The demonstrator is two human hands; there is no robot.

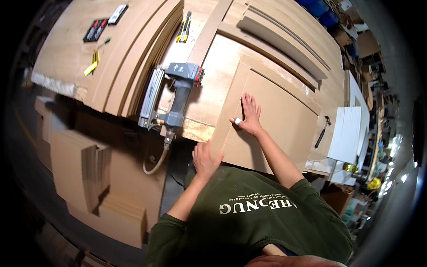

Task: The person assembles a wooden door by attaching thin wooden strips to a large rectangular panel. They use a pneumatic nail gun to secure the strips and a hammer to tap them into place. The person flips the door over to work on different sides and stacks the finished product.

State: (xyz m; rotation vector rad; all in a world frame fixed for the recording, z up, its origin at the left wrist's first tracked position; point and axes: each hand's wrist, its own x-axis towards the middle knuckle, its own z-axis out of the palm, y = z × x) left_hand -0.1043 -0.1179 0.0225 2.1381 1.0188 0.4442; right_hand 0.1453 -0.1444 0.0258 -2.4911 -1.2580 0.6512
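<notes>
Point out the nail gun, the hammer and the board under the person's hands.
nail gun (180, 100), head view, on its grey handle.
hammer (322, 132), head view, on its dark handle.
board (280, 129), head view, on its bare face right of the right hand (250, 116).
</notes>
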